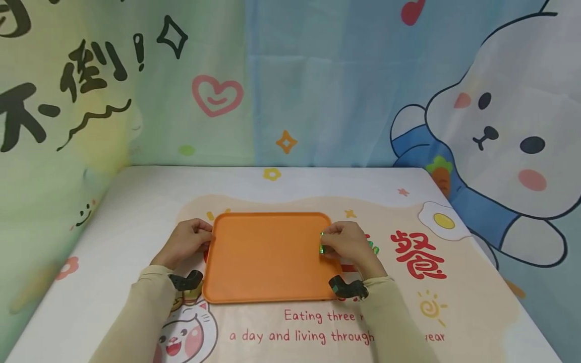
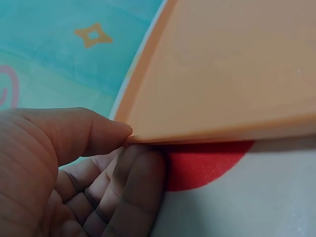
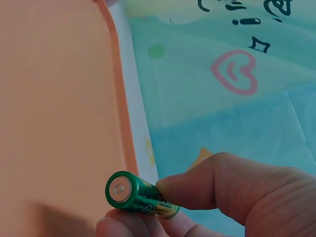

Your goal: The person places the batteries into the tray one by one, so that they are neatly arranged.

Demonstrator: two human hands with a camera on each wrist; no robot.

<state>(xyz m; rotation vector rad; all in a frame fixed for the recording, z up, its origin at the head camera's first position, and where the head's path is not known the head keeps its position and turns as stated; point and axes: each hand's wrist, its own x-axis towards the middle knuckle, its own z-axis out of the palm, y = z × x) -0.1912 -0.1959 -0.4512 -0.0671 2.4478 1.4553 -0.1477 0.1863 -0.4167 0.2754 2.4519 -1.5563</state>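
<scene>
An orange tray (image 1: pixel 268 257) is placed on the table (image 1: pixel 150 196), in front of the person. Its left rim is pinched by the left hand (image 1: pixel 187 243), with the thumb laid on top and the fingers tucked beneath. A green battery (image 3: pixel 133 195) is gripped between the thumb and fingers of the right hand (image 1: pixel 351 244) and is held at the tray's right edge; whether the tray is touched by it cannot be told. One flat end of the battery is shown in the right wrist view. Red characters (image 1: pixel 418 255) are printed to the right, and the table is backed by a patterned curtain (image 1: pixel 317 101).
</scene>
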